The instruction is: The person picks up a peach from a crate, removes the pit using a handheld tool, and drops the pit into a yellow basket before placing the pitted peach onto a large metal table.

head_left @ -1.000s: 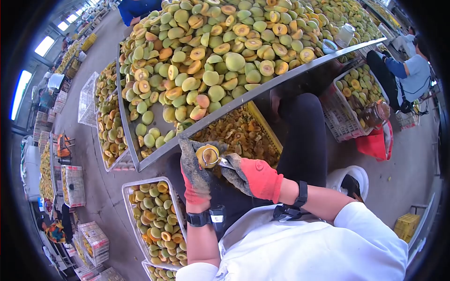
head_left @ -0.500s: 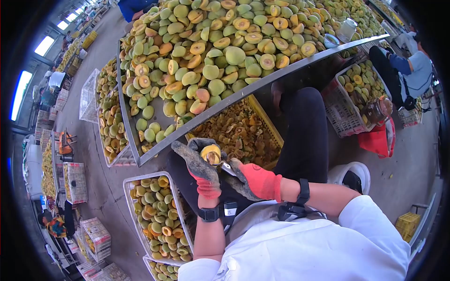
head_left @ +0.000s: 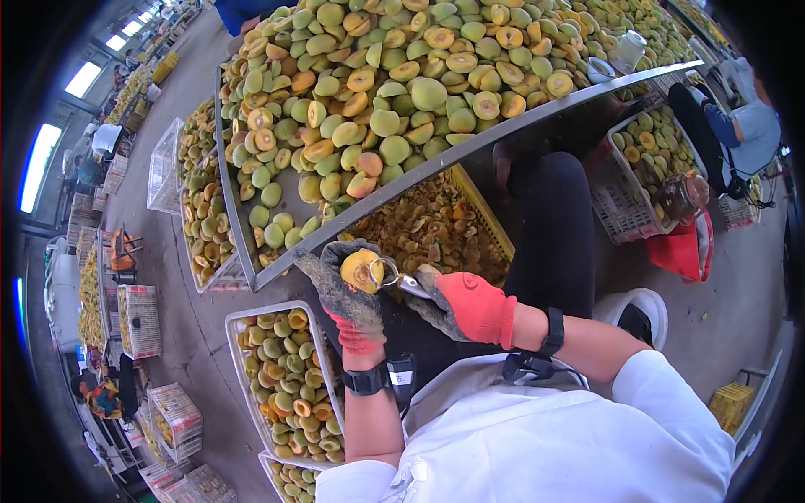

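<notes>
My left hand (head_left: 345,295), in a grey-palmed red work glove, is closed around a halved peach (head_left: 359,270) with its yellow cut face toward the tool. My right hand (head_left: 466,310), gloved the same way, grips the handle of a metal loop pitting tool (head_left: 411,286). The tool's ring lies right at the cut face of the fruit. Both hands are close together over my lap, just in front of the metal rim of a table (head_left: 377,204) heaped with green and yellow peach halves.
Below the table rim sits a yellow crate (head_left: 501,241) of brown fruit scraps. A white crate (head_left: 237,352) of peach halves stands at my left, another crate (head_left: 625,210) at the right beside a red bag (head_left: 688,251). A white bucket (head_left: 658,314) is near my leg; a co-worker (head_left: 746,126) sits far right.
The peach half has turned and shifted slightly left, showing more of its cut face. The tool's ring now shows at that face. My right hand has moved slightly right.
</notes>
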Tool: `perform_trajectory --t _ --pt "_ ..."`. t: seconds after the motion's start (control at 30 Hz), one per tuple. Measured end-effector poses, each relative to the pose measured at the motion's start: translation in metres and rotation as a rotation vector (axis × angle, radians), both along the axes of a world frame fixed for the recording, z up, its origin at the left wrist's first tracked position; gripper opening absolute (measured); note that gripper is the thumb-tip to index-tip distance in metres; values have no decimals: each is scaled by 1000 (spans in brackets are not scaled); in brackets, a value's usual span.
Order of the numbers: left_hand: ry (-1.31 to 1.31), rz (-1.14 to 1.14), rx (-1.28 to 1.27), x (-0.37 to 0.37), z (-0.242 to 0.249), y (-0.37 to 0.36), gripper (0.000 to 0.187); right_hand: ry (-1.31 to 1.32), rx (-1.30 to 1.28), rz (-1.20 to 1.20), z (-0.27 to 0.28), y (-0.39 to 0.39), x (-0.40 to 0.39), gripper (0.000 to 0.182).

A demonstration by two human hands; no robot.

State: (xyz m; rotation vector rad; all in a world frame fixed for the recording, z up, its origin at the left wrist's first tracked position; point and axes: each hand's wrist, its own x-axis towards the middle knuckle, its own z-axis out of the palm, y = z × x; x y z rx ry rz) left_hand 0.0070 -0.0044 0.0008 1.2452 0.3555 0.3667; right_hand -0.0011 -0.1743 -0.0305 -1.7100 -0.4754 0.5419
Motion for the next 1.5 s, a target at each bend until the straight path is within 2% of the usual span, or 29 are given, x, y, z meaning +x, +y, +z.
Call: perform_trajectory --t 0.1,0.17,0.2,0.27,0.4,0.47,0.5,0.57,0.6,0.67,0.77,0.8,0.83,0.87,0.9,0.97,1.0,1.03,1.07,1.1,1.17,1.2,1.27,1.3,1.37,1.4,1.47,1.5 --pt "-10 -35 -63 -4 5 -10 71 -108 113 16 -6 6 8 21" --pt "28 -11 -48 -2 9 -14 71 -35 -69 55 7 2 9 20" --pt "67 17 -31 -1 10 -15 72 -34 -71 55 16 1 10 20" --pt "71 4 -25 -3 11 -13 72 -198 -436 176 31 -1 14 19" --pt "130 -19 -29 -4 16 -13 74 -336 -509 216 38 -4 14 23" --pt "114 25 3 -4 10 -16 75 748 30 10 37 4 10 38" --pt "95 71 34 -4 6 -18 76 746 29 7 38 6 9 38" --pt "84 87 1 -6 2 -20 76 997 148 -35 37 8 4 52" --pt "76 103 -28 -6 -1 -21 77 997 147 -34 25 8 3 52" --pt "35 103 25 -7 -5 -21 78 772 212 176 -11 6 0 42" --pt "-54 57 77 -9 -11 -15 80 863 213 300 39 -6 11 39" --pt "-105 5 74 -8 -11 -12 80 862 215 301 38 -5 11 39" --pt "-106 4 75 -7 -11 -11 80 909 216 313 36 -5 11 20" --pt "-138 -8 73 -6 -10 -11 81 958 218 325 33 -5 10 11" --pt "-170 -18 70 -6 -8 -11 82 958 218 324 31 -4 7 11" --pt "-189 -15 61 -5 -2 -17 81 683 200 295 29 -2 3 10" --pt "-206 -11 53 -6 1 -18 81 685 200 297 29 -2 0 10" --pt "-204 -9 53 -7 0 -15 81 563 159 279 30 -2 -2 10" --pt "-96 -54 17 -8 -2 -9 80 442 119 260 30 -3 -3 11" --pt "12 -100 -19 -9 -3 -6 80 443 119 260 31 -3 -2 11" --pt "23 -119 7 -10 -3 -5 80 920 55 176 33 -3 2 17" --pt "31 -137 35 -10 -1 -4 79 917 55 180 31 -3 2 17" --pt "36 -135 49 -12 1 -4 79 616 58 281 18 -3 -5 24" --pt "54 -154 50 -12 0 -2 79 618 57 281 10 -2 -6 24" --pt "73 -175 52 -10 -2 -4 78 1097 238 171 -2 3 -6 19" --pt "47 -83 67 -9 -5 -9 78 1097 238 171 13 3 -5 19" --pt "20 13 84 -8 -6 -17 77 720 248 295 42 2 -3 16" --pt "-31 70 112 -9 -4 -21 76 721 248 296 39 2 -3 16"
